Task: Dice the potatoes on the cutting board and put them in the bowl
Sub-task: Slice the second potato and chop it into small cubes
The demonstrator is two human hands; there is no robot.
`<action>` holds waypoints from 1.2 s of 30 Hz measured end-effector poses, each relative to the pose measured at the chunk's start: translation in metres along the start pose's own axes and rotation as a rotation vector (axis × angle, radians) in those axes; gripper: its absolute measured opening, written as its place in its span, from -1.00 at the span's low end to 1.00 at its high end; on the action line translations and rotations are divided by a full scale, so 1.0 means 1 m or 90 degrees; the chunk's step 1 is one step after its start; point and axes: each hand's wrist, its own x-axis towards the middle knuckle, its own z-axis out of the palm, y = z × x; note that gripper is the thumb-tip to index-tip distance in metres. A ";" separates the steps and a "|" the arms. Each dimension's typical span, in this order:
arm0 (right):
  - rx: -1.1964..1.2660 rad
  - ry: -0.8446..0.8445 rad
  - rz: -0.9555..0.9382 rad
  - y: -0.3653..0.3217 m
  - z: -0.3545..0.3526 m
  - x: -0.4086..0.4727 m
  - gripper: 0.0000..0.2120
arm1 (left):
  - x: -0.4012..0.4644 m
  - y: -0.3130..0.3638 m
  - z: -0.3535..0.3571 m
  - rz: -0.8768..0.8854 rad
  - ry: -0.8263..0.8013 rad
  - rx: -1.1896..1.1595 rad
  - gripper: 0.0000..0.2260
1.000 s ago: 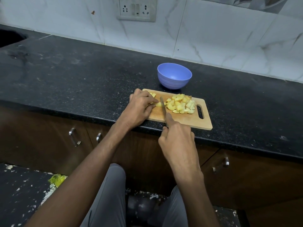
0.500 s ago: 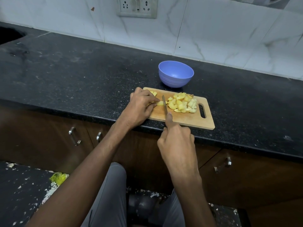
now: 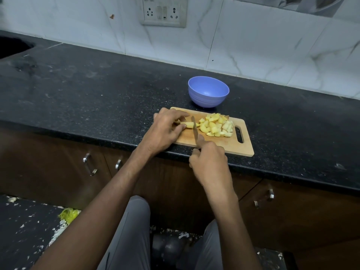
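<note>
Head view looks down on a black speckled counter (image 3: 97, 90) with a wooden cutting board (image 3: 229, 147) at its front edge and a blue bowl (image 3: 208, 94), nothing in it, just behind the board. On the board, the left hand (image 3: 165, 131) curls its fingers over 1 uncut potato strip (image 3: 187, 124), pinning it, while the right hand (image 3: 210, 162) is wrapped around the handle of a knife (image 3: 194, 130), forefinger along the spine, blade resting against the strip's right end. Diced potato pieces (image 3: 217, 125) sit heaped just right of the blade, near the board's handle slot (image 3: 239, 135).

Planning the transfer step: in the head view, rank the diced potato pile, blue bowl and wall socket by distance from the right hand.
From the right hand:
1. Diced potato pile, just ahead on the cutting board.
2. Blue bowl, behind the board.
3. Wall socket, up on the tiled wall.
</note>
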 end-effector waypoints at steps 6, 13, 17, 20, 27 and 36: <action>0.108 0.034 -0.014 0.006 -0.006 -0.005 -0.46 | 0.000 0.005 -0.003 0.008 0.032 -0.035 -0.67; 0.009 0.061 -0.076 -0.001 -0.005 -0.020 -0.47 | -0.002 0.010 0.000 0.003 0.057 -0.011 -0.65; -0.045 0.036 -0.071 0.000 -0.003 -0.023 -0.47 | -0.002 0.010 0.000 0.000 0.068 -0.002 -0.70; -0.048 0.025 -0.066 0.001 -0.002 -0.022 -0.47 | -0.002 0.011 0.001 0.013 0.072 0.016 -0.78; -0.042 0.029 -0.063 0.000 -0.001 -0.025 -0.47 | 0.000 0.010 -0.002 -0.028 0.035 -0.006 -0.74; -0.087 0.002 -0.037 -0.006 -0.001 -0.024 -0.44 | 0.001 0.008 -0.002 -0.074 0.008 -0.029 -0.76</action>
